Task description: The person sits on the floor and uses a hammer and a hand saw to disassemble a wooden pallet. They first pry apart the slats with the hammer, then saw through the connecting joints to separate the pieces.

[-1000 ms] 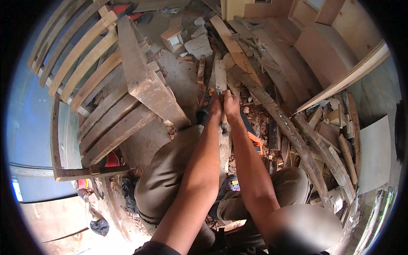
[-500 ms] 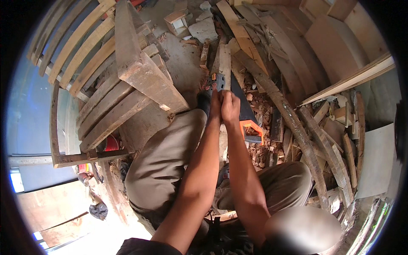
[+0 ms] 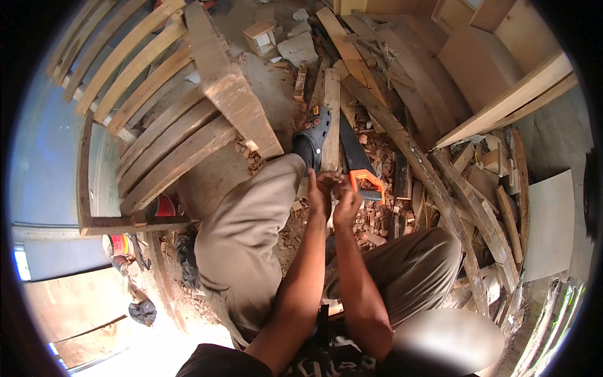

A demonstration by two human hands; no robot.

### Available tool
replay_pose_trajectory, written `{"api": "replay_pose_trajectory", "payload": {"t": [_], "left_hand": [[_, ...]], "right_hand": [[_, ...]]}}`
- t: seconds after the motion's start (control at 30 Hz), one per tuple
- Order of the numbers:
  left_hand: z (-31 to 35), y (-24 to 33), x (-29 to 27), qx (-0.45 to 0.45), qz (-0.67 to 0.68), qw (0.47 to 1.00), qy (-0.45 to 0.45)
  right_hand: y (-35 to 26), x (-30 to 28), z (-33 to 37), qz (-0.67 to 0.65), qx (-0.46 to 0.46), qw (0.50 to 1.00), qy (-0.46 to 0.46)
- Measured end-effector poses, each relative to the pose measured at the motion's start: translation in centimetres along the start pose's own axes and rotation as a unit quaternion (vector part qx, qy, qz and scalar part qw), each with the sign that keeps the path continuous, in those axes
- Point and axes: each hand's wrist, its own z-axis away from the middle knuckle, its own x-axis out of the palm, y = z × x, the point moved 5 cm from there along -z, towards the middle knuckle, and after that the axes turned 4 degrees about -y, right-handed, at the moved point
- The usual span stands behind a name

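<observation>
My left hand [image 3: 319,193] and my right hand [image 3: 347,204] are close together over a narrow wooden plank [image 3: 331,119]. The left thumb points up while its fingers curl towards the right hand. My right hand is closed; whatever small thing lies between the hands is hidden. A handsaw [image 3: 356,151] with a black blade and an orange handle lies just right of the plank, its handle beside my right hand. A dark clog [image 3: 316,129] on my foot rests at the plank's left edge, beyond my hands.
A slatted wooden frame [image 3: 169,147] with a thick post [image 3: 242,100] stands at left. Long boards [image 3: 408,141] and offcuts crowd the right side. Wood chips [image 3: 377,235] cover the ground. Cans [image 3: 117,245] stand at lower left, and a pale panel [image 3: 548,226] leans at far right.
Both hands have drawn back along the plank towards me, away from the clog, which now shows fully. The left fingers have curled. The saw stays beside the plank.
</observation>
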Motion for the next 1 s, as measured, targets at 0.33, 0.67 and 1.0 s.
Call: {"api": "replay_pose_trajectory", "payload": {"t": [0.33,0.67,1.0], "left_hand": [[8.3,-1.0,-0.7,-0.137,-0.199,0.956,0.165],[15.2,1.7,0.8,-0.21,-0.116,0.967,0.083],[16.1,3.5,0.7,-0.131,-0.101,0.977,0.137]], "right_hand": [[-16.6,-1.7,0.4,-0.002,0.15,0.962,-0.229],[-21.0,-1.7,6.8,-0.044,0.151,0.935,-0.319],[-19.3,-2.2,11.5,0.013,0.099,0.946,-0.307]]}}
